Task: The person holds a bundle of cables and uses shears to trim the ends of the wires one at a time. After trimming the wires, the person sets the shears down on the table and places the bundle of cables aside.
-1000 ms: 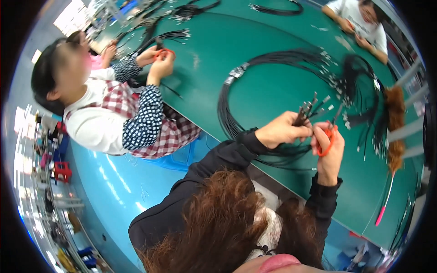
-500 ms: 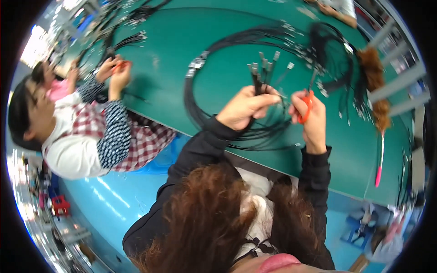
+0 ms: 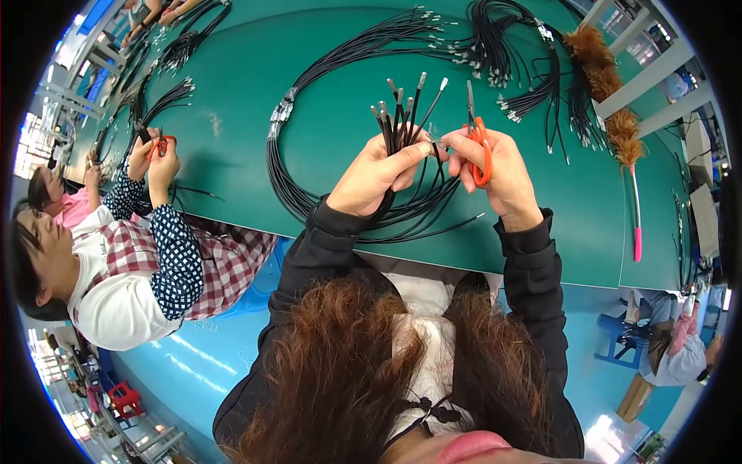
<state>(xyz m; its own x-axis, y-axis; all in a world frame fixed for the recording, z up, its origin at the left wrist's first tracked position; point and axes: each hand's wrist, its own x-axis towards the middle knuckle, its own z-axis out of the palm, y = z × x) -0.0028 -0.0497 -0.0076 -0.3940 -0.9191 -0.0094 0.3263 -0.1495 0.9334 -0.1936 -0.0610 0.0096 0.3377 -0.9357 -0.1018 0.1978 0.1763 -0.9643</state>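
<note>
My left hand (image 3: 379, 174) is closed around a bunch of thin black cables (image 3: 396, 135), their silvery ends fanned upward. One cable end, with pale loose strands, sticks out by the left thumb. My right hand (image 3: 502, 174) holds scissors (image 3: 481, 155) with orange handles, the blades pointing away from me. Its thumb and fingertips meet at that pale cable end, close beside the left thumb; whether they pinch it is too small to tell. Below my hands, more of the black cables hang in loops over the green table (image 3: 247, 93).
A long cable bundle (image 3: 272, 162) with white ties curves left of my hands. More cable bundles (image 3: 495, 46) lie at the far side. A brown feather duster (image 3: 618, 127) rests right, by grey rails. At left, a co-worker in a checked apron (image 3: 139, 255) holds orange-handled scissors (image 3: 161, 144).
My right hand, with the scissors, has come in from the right to the cable end at my left thumb. The whole view has shifted a little.
</note>
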